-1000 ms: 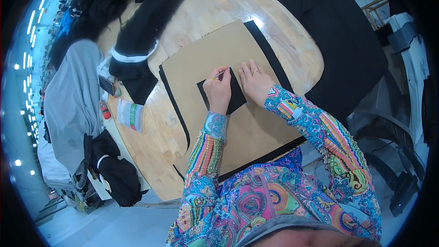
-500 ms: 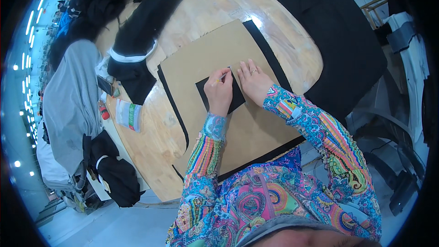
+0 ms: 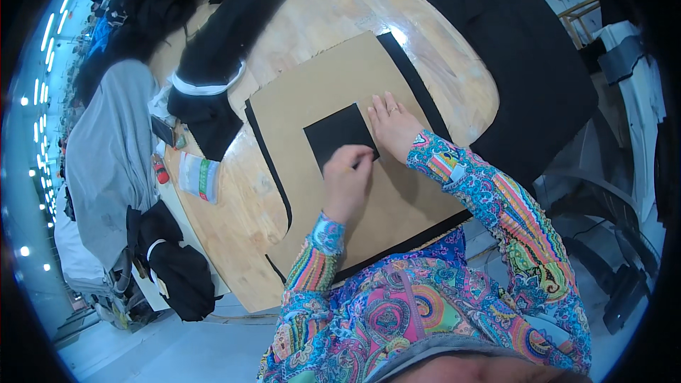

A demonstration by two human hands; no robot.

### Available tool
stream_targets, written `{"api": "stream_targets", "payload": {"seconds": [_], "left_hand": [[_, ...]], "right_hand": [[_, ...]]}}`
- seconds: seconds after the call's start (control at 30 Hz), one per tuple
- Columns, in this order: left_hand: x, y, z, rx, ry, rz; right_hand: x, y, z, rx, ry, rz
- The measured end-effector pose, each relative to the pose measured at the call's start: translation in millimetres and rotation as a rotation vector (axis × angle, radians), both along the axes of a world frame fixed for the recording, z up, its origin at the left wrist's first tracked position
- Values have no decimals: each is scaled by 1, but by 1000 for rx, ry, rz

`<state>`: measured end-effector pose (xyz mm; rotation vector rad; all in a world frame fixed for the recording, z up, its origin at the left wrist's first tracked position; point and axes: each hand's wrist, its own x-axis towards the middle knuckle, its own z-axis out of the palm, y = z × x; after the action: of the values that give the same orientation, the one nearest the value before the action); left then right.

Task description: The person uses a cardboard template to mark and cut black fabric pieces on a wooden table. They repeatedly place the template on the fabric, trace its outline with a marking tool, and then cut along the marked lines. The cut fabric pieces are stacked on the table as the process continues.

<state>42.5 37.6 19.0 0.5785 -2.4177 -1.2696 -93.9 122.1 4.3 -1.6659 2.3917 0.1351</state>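
Observation:
A tan cardboard pattern [image 3: 333, 78] lies on a strip of black fabric [image 3: 415, 85] on the wooden table [image 3: 234, 220]. On the cardboard sits a small black square piece [image 3: 337, 131]. My left hand [image 3: 347, 179] rests at the near edge of that square with its fingers bunched together; nothing shows between them. My right hand [image 3: 392, 124] lies flat, palm down, on the cardboard against the square's right edge, with a ring on one finger.
A large black cloth [image 3: 525, 64] covers the table's right side. Folded black garments [image 3: 213, 78] lie at the upper left, with a phone [image 3: 164, 130], a small packet [image 3: 197, 177] and a red object [image 3: 160, 170] near the left edge. Grey cloth [image 3: 106, 149] and a black bag [image 3: 177, 269] lie beyond it.
My left hand has slid from the middle of the black square back to its near edge. My right hand has stayed at the square's right side.

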Motion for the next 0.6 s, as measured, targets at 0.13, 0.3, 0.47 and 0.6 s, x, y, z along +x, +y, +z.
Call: {"api": "stream_targets", "payload": {"seconds": [0.13,0.3,0.47,0.6], "left_hand": [[-33,-36,-2,145,-2,242],[-54,-57,-24,229,22,288],[-62,-49,-19,212,-27,265],[-63,-49,-21,149,-42,257]], "right_hand": [[-2,3,3,-3,6,-15],[2,0,10,-8,-3,16],[-1,3,6,-7,29,5],[0,3,-8,-87,41,-17]]}}
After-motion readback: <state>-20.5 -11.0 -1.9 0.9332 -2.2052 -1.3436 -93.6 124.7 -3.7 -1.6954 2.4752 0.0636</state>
